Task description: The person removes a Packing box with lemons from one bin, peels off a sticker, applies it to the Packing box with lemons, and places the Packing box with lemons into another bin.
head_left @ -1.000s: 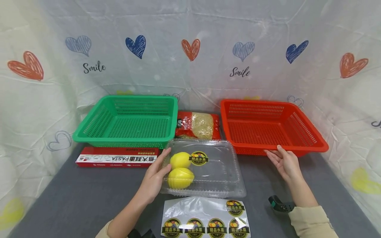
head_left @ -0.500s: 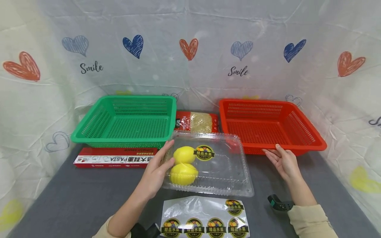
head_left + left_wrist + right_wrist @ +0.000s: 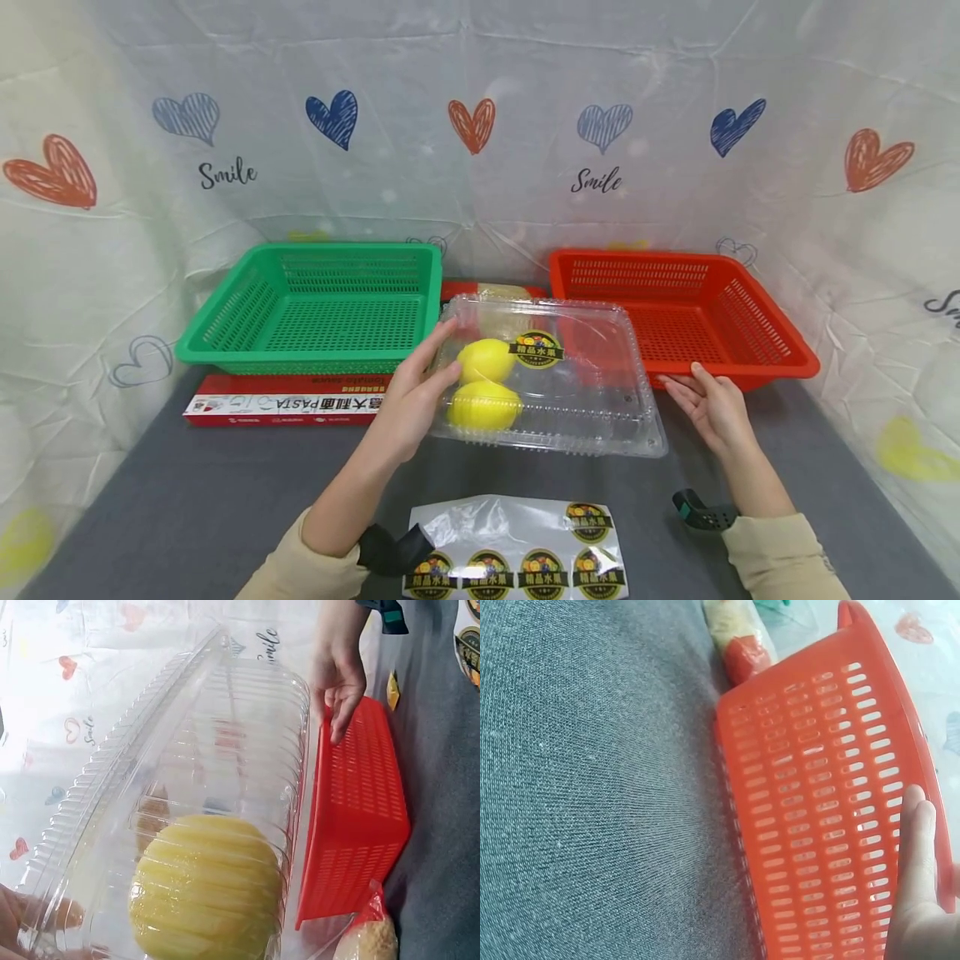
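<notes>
My left hand [image 3: 408,408] grips the left side of a clear plastic clamshell box [image 3: 600,417], thumb over its lid. Lifted and tilted, the box hangs in front of the baskets and overlaps the red basket's left corner in the head view. Two yellow lemons [image 3: 485,406] lie at its left end; one lemon [image 3: 206,889] fills much of the left wrist view. A round fruit label [image 3: 536,350] is on the lid. With thumb over the rim and fingers along the outer wall, my right hand [image 3: 716,412] pinches the front rim of the red basket [image 3: 780,367].
A green basket [image 3: 195,346] stands at the back left, behind a red pasta box [image 3: 285,406]. Between the baskets lies a bag of noodles [image 3: 502,291], partly hidden. A sheet of round stickers [image 3: 517,533] lies at the front of the grey table [image 3: 225,492].
My left hand has raised the clamshell box off the table and carried it right and away from me, tilting it. My right hand stays on the red basket's rim.
</notes>
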{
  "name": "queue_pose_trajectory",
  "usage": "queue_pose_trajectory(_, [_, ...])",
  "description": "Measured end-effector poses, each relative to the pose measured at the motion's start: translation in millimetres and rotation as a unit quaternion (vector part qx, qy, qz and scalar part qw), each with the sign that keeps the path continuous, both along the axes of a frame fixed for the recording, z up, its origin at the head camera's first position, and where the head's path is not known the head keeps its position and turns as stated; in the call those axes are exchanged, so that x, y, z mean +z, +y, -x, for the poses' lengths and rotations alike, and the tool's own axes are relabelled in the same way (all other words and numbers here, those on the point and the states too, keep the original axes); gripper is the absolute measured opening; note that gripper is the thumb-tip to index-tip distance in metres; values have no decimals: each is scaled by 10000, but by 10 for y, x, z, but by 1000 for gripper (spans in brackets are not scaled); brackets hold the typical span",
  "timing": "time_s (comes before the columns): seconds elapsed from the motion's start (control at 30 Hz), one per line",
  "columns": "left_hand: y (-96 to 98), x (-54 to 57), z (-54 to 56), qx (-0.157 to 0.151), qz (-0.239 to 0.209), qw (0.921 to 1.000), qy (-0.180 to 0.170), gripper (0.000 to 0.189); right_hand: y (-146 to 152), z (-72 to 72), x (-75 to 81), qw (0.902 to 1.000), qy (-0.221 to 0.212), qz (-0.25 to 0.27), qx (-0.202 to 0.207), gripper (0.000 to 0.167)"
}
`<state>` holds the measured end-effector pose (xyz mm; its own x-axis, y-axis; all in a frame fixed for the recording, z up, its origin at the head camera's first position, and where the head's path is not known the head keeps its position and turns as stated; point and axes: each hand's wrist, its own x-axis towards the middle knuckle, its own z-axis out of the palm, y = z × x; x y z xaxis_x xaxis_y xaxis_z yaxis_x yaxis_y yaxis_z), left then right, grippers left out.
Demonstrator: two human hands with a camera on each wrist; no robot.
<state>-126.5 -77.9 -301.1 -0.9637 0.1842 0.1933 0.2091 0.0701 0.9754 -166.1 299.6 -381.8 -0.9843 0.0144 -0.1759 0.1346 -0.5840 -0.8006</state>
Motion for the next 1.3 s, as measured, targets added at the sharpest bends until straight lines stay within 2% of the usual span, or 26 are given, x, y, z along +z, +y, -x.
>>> queue_pose_trajectory(0.17, [126, 29, 96, 168, -92, 9998, 51, 51, 1, -6, 3, 10000, 39, -22, 55, 41])
queue_pose_trajectory(0.37, [277, -8, 242, 385, -109, 9992, -23, 50, 6, -21, 15, 9999, -10, 29, 123, 36])
queue_pose_trajectory(0.57, [395, -36, 386, 389, -268, 9988, -125, 49, 1, -16, 10, 9999, 9, -139, 88, 29])
queue_pose_trajectory(0.77, [505, -28, 502, 410, -381, 9984, -119, 49, 8, -29, 7, 9998, 21, 55, 164, 35])
queue_pose_trajectory(1.03, [675, -10, 665, 600, -283, 9977, -133, 51, 12, -26, -4, 9995, 116, -28, 284, 16])
queue_pose_trajectory(1.17, [775, -2, 762, 590, -298, 9977, -141, 51, 10, -24, -6, 9995, 135, -8, 295, 18])
queue_pose_trajectory(1.3, [881, 3, 837, 606, -324, 9976, -110, 50, 8, -22, -5, 9997, 34, 65, 225, 28])
